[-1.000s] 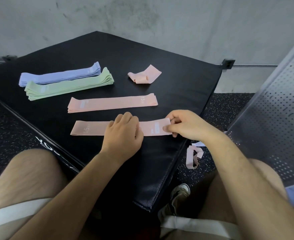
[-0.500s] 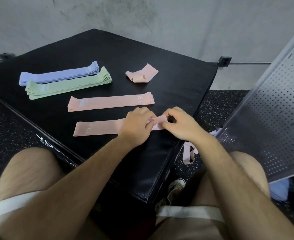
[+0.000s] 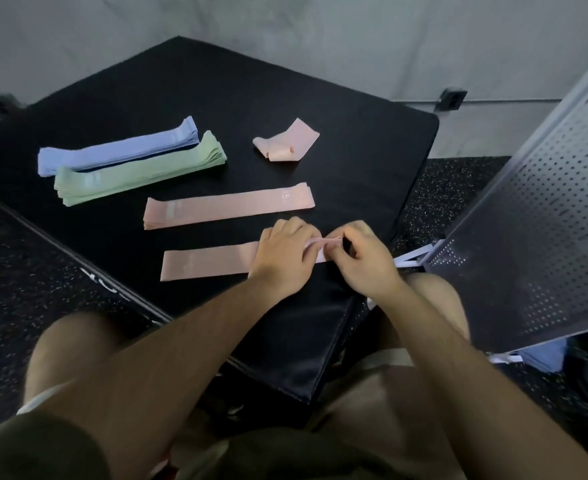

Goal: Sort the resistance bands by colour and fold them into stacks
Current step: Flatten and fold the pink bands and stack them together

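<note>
Pink fabric is bunching into a narrow fold where the fingers of the left hand (image 3: 285, 251) and the right hand (image 3: 361, 261) are curling together and pinching it. This is the right end of the nearest pink band (image 3: 209, 261), whose remainder is lying flat and running leftward on the black mat (image 3: 354, 150), close to its near edge. Beyond it, apart and roughly parallel, a flat pink stack (image 3: 226, 206) is resting. A crumpled pink band (image 3: 285, 142) is sitting farther back with bare mat around it. At far left, the green stack (image 3: 140, 174) and blue stack (image 3: 119, 150) are lying side by side, touching. A perforated grey panel (image 3: 528, 237) is crowding the space just right of the right hand, past the mat's edge.
</note>
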